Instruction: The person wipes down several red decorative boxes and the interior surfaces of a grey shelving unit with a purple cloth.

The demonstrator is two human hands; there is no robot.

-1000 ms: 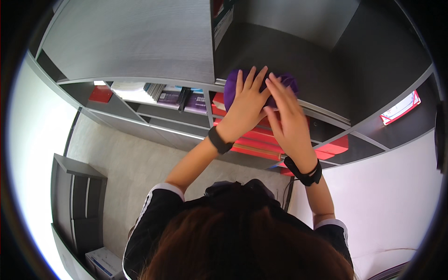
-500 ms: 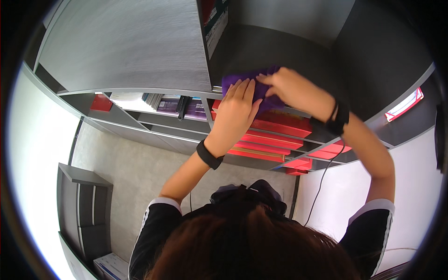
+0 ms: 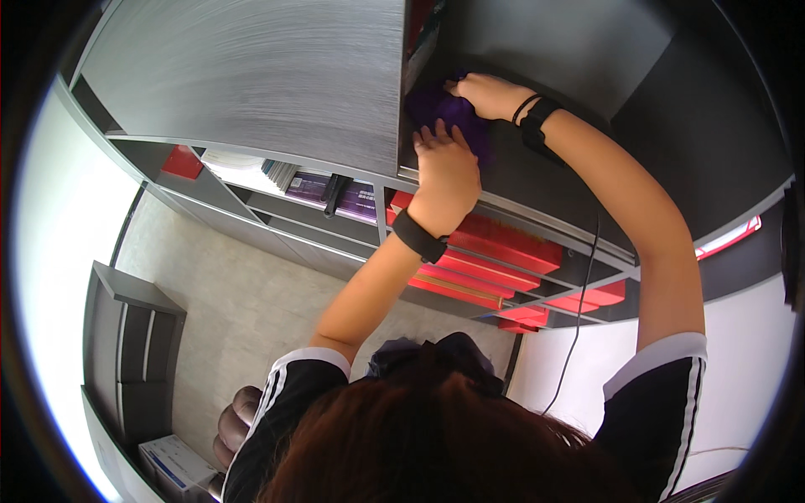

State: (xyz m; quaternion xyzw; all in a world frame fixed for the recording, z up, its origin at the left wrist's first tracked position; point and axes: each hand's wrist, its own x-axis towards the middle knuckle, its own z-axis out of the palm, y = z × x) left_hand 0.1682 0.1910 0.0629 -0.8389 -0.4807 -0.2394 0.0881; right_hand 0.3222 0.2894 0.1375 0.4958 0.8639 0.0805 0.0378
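Note:
A crumpled purple cloth lies on the dark shelf board, inside an open cabinet compartment beside the grey door panel. My right hand reaches over the far side of the cloth, its fingers closed and pressed down on it. At the near edge of the cloth, my left hand rests with fingers spread, its fingertips touching the fabric. Black bands circle both wrists.
Below the board, red boxes fill lower shelves, beside a purple box with a black clip-like object. A thin black cable hangs at the right. Far left stand a dark cabinet and a white carton.
Both hands have moved deeper into the compartment. The cloth has shifted inward off the shelf's front edge and bunched up. My left hand's fingers have spread.

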